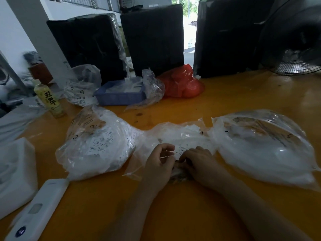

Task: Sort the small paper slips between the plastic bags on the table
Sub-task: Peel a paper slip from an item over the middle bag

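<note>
Three clear plastic bags lie in a row across the orange surface (234, 94). The left bag (97, 145) bulges with small white paper slips (99, 144) printed in black, some pressed flat against the film. The middle bag (180, 136) lies flatter and crumpled, with a thinner layer of slips showing through. The right bag (264, 148) is puffed up and mostly milky white, its contents blurred.

Both hands meet at the near edge of the middle bag. The left hand (160, 164) has its fingers curled, thumb and fingertips pinching the bag's film or a slip; which one cannot be told. The right hand (199, 162) lies knuckles up, fingers bent down and gripping a small brownish bundle (178, 173) held between the two hands. Both forearms reach in from the lower edge.
</note>
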Demonstrator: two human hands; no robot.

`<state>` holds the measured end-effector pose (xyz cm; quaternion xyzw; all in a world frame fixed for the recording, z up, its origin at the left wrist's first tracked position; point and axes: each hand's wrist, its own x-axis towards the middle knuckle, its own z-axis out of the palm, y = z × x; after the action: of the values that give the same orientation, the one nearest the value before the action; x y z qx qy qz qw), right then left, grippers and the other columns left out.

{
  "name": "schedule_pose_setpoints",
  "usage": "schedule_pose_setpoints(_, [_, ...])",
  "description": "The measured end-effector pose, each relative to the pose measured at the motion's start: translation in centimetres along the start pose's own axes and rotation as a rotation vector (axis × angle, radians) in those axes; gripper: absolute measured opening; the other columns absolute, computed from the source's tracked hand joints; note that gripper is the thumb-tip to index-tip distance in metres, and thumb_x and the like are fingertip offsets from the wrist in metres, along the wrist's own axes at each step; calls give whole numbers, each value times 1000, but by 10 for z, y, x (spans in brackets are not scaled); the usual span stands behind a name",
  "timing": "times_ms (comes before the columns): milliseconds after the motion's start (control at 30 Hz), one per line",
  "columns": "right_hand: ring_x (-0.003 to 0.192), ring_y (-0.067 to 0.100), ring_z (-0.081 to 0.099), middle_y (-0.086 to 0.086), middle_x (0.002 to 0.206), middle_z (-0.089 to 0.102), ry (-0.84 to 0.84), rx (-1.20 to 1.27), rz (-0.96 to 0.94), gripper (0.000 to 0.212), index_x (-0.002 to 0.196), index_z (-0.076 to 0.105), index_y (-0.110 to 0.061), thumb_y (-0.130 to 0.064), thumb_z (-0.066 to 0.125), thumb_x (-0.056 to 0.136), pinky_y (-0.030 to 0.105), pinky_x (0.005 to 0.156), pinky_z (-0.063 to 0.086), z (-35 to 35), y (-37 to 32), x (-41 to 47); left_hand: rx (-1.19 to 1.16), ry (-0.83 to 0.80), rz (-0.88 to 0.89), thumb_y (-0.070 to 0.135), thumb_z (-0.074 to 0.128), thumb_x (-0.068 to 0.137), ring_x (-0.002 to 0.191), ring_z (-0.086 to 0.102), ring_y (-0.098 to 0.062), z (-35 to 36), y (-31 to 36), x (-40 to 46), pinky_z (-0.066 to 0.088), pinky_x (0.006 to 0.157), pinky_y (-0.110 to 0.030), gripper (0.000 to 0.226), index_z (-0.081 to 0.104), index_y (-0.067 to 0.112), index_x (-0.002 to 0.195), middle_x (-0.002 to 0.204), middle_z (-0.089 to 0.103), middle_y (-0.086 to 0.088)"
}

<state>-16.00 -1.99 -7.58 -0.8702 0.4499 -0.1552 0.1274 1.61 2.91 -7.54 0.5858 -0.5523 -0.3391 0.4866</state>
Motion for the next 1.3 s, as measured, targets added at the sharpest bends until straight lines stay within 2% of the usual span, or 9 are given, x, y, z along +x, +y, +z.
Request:
schedule_pose_setpoints(100, [96, 7, 50, -8, 110, 64, 186, 166, 53, 17, 114, 67, -26, -25, 55, 103, 22, 85, 43, -3, -5, 1, -37, -28, -14, 42, 67, 97, 103, 64, 10, -1, 4, 0, 51, 74, -7, 16, 63, 46, 113, 110, 67, 30])
schedule_pose_setpoints(200, [90, -2, 59, -15, 101, 65, 538, 432, 183, 12, 110, 69, -23, -20, 61, 101, 7, 77, 45, -8, -12, 1, -53, -117, -17, 72, 71, 77, 111, 63, 8, 2, 4, -2, 56, 88, -16, 62, 56, 43, 129, 120, 66, 30])
schedule_pose_setpoints(267, [93, -8, 60, -23, 99, 63, 600, 559, 225, 11, 109, 66, -29, -22, 61, 101, 3, 77, 44, -8, -18, 1, 7, -142, 6, 75, 71, 77, 111, 64, 8, 5, 6, -3, 57, 90, -18, 60, 59, 47, 129, 120, 68, 31])
schedule_pose_setpoints(433, [93, -13, 57, -26, 98, 57, 586, 544, 199, 14, 113, 66, -24, -25, 61, 101, 3, 79, 44, -3, -28, 2, -70, -32, 30, 47, 71, 96, 90, 75, -4, 4, 9, 1, 55, 73, -13, 11, 79, 41, 100, 96, 79, 13])
schedule_pose_setpoints(733, [94, -11, 59, -28, 97, 62, 380, 571, 101, 14, 108, 63, -35, -24, 63, 100, 5, 76, 47, -5, -26, -3, -479, 69, -225, 16, 66, 103, 94, 78, -24, 3, 12, 5, 61, 77, -36, 19, 78, 26, 91, 100, 80, -8])
schedule_pose_setpoints(900, [81, -4, 60, -17, 86, 64, 351, 579, 113, 8, 94, 63, -29, -23, 67, 98, 10, 66, 46, -5, -24, -3, -542, 85, -261, 27, 81, 87, 92, 77, -19, 5, 14, 4, 60, 75, -28, 6, 83, 27, 93, 101, 81, -8])
schedule_pose_setpoints(1033, [68, -2, 56, -13, 74, 57, 460, 618, 173, 16, 84, 57, -29, -27, 68, 97, 11, 58, 43, -6, -26, -2, -655, 31, -324, 42, 89, 59, 90, 78, -13, 4, 15, 4, 58, 65, -22, 50, 82, 20, 103, 103, 81, -6])
schedule_pose_setpoints(1167, [69, 0, 56, -13, 72, 57, 422, 530, 150, 15, 86, 57, -29, -32, 64, 98, 13, 59, 44, -4, -23, -1, -691, 43, -333, 31, 84, 71, 91, 77, -12, 0, 13, 5, 55, 60, -21, 18, 86, 23, 88, 100, 82, -3])
schedule_pose_setpoints(1300, [75, 2, 56, -14, 91, 62, 410, 255, 181, 8, 102, 65, -25, -30, 59, 102, 15, 67, 47, -4, -6, 5, -770, 49, -328, 18, 81, 76, 95, 79, -18, -3, 8, 7, 56, 54, -20, 21, 80, 13, 96, 108, 81, -12])
